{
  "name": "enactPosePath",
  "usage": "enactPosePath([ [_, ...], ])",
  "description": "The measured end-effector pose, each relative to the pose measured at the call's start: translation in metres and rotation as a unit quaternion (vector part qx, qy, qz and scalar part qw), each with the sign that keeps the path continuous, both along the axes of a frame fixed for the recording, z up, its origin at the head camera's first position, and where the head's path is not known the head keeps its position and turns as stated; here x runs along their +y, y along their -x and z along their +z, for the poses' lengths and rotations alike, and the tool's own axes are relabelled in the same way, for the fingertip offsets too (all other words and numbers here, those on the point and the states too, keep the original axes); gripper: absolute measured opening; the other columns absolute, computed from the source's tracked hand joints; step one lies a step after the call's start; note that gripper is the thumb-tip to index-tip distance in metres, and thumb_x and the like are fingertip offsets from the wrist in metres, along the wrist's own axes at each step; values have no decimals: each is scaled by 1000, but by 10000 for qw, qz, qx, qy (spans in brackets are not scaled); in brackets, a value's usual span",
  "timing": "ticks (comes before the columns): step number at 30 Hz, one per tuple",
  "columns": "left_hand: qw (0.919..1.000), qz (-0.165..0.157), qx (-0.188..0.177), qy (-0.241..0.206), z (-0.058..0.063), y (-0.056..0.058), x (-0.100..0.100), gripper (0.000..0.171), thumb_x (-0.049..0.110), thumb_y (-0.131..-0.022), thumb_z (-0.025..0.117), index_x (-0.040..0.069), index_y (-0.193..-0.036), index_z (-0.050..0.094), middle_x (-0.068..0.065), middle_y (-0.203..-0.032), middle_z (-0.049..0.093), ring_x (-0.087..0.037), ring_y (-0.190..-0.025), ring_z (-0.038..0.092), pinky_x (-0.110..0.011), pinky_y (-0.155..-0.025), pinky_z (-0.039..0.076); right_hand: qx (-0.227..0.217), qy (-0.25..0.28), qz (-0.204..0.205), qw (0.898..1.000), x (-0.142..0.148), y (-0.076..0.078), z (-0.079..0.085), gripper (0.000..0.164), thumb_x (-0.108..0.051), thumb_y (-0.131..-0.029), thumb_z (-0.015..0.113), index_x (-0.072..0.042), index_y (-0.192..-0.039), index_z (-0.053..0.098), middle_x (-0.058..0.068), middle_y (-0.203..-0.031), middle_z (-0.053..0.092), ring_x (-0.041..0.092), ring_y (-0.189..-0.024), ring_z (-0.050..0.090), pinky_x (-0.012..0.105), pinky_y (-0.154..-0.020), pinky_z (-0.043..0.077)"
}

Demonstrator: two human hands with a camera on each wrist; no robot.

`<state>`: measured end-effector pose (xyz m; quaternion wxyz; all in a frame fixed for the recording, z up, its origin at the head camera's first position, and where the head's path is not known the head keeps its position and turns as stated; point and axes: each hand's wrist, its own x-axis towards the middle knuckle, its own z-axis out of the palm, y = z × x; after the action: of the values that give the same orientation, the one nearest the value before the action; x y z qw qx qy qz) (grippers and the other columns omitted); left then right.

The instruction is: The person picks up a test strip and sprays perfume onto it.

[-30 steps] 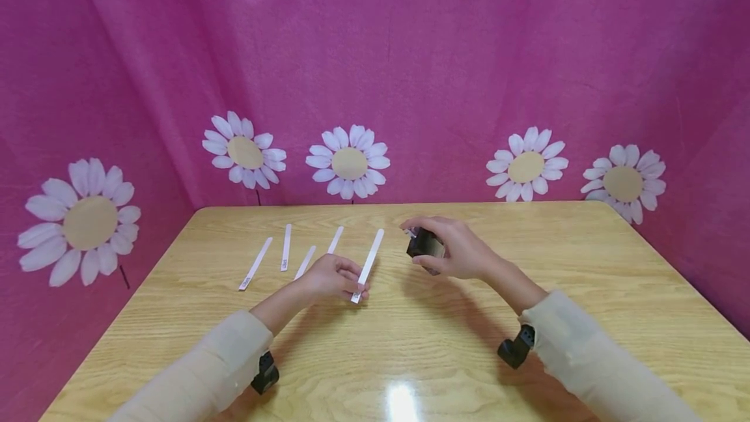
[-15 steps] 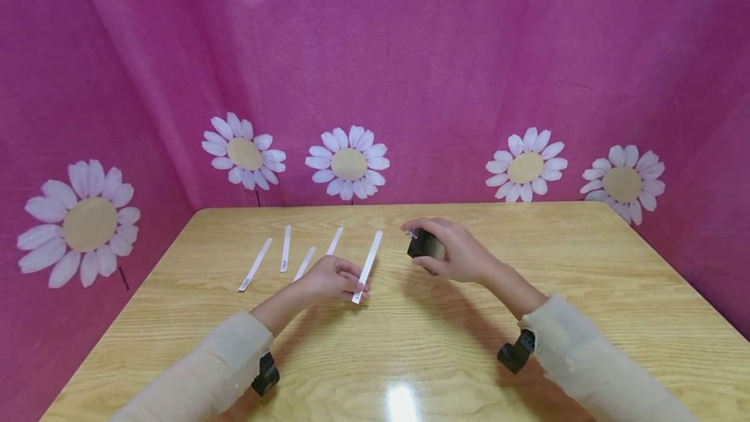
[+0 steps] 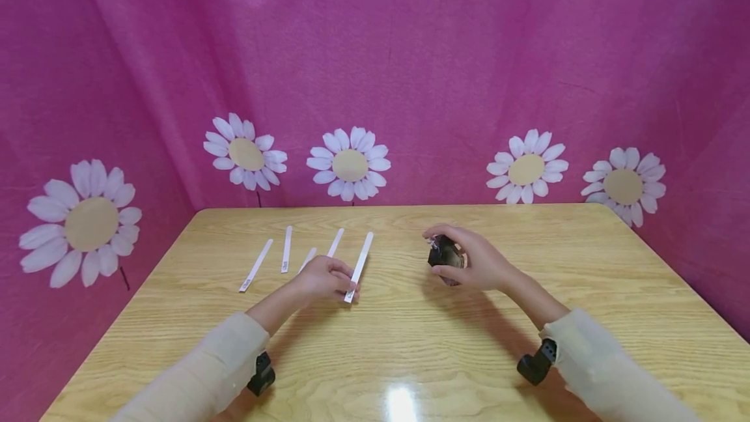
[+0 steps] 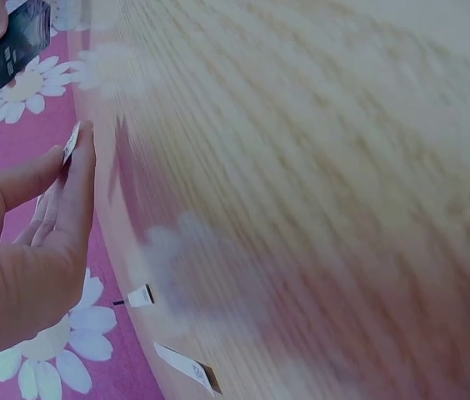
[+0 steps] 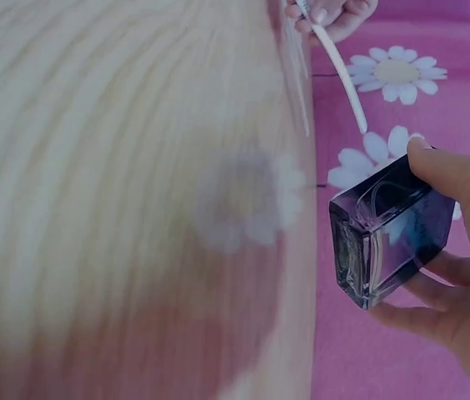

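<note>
My left hand (image 3: 321, 279) pinches a white paper test strip (image 3: 362, 258) near its printed lower end, between thumb and fingers. The strip's plain end slants up and away, above the table. To the right, my right hand (image 3: 482, 262) grips a dark glass perfume bottle (image 3: 446, 253), its spray nozzle pointing left toward the strip with a gap between them. In the right wrist view the square, see-through perfume bottle (image 5: 389, 229) sits between thumb and fingers, and the strip (image 5: 342, 73) looks slightly bowed. The left wrist view shows the pinched strip (image 4: 71, 143) nearly end-on.
More paper strips lie on the wooden table (image 3: 375, 357) to the left: one strip (image 3: 256, 266) farthest left, another strip (image 3: 286, 249) beside it, others partly behind my left hand. A pink curtain (image 3: 433, 83) with printed daisies stands along the table's back edge.
My right hand has drawn the perfume bottle to the right and slightly nearer, away from the strip. The left hand and its strip have shifted a little to the left.
</note>
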<state>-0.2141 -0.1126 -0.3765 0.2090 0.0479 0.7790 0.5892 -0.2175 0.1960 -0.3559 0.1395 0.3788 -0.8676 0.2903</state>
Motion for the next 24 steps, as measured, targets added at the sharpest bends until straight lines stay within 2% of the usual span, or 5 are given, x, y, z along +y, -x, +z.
enactPosePath([
  [3, 9997, 151, 64, 156, -1, 1, -2, 22, -8, -87, 60, -16, -107, 57, -27, -92, 71, -18, -71, 71, -35, -75, 62, -44, 26, -157, 9999, 8, -3, -3, 54, -15, -79, 79, -12, -127, 55, 5, -122, 63, 15, -105, 59, 32, -70, 52],
  [6, 9989, 277, 154, 347, -2, 3, -3, 21, -6, -85, 63, -14, -104, 60, -23, -87, 72, -16, -69, 70, -33, -73, 62, -99, 86, -357, 9993, 16, -5, -5, 55, -14, -77, 80, -13, -127, 56, 6, -119, 65, 14, -101, 59, 30, -67, 53],
  [17, 9926, 1010, 282, 611, -3, 16, -4, 15, -2, -84, 68, -9, -97, 66, -19, -87, 73, -12, -66, 68, -30, -71, 62, -78, 396, -908, 9950, 45, -7, -12, 57, -11, -73, 83, -15, -124, 57, 7, -114, 68, 14, -95, 63, 36, -75, 60],
  [20, 9905, 1091, 242, 800, -3, 19, -3, 16, 0, -84, 69, -7, -98, 66, -16, -87, 73, -11, -66, 67, -29, -71, 62, -9, 473, -1011, 9938, 52, -7, -13, 58, -9, -72, 84, -14, -124, 58, 8, -116, 68, 16, -93, 66, 34, -75, 60],
  [24, 9889, 1134, 220, 931, -3, 20, -1, 18, 1, -82, 71, -8, -97, 67, -10, -80, 69, -9, -62, 64, -26, -67, 61, -263, 728, -1096, 9910, 60, -9, -17, 58, -7, -72, 83, -10, -124, 59, 13, -117, 67, 23, -94, 68, 32, -72, 61],
])
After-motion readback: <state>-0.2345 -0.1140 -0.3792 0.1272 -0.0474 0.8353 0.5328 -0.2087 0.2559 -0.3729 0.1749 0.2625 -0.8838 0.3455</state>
